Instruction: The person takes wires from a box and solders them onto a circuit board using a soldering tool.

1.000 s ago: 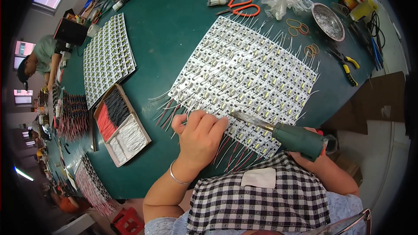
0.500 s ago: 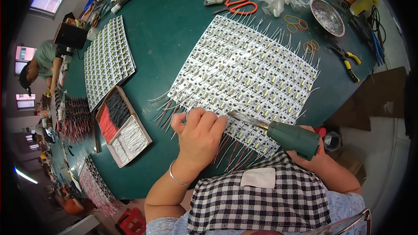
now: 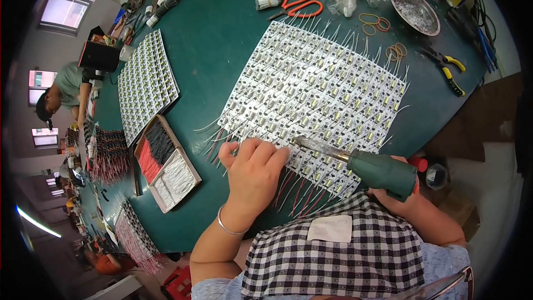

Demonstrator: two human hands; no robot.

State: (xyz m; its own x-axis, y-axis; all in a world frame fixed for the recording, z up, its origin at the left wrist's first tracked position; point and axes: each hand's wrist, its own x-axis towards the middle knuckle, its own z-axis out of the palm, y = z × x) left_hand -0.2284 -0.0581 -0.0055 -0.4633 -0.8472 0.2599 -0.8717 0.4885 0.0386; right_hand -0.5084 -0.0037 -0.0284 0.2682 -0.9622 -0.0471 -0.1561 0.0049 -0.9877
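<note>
Head view shows you leaning over the broad dark green worktable (image 3: 222,39), and the largest thing on it is the big white panel of small circuit boards with metal-capped parts (image 3: 316,94), lying tilted across the middle with thin red and white wire leads fringing its near edge. Left of it lies a second, narrower white panel of the same boards (image 3: 145,86), well apart from the first. Nearer you, on the left, sits a shallow cardboard tray of red, black and white wire bundles (image 3: 166,161). Your left hand (image 3: 254,166) lies palm down on the near edge of the big panel, fingers curled together and pressing on the boards and leads. Your right hand (image 3: 401,194) is closed around the green-handled soldering iron (image 3: 366,165), whose metal barrel slants up to the left so its tip touches the panel just beside your left fingertips. Far across the table you have a round metal bowl (image 3: 415,11), orange-handled scissors (image 3: 297,4) and yellow-handled pliers (image 3: 448,68).
</note>
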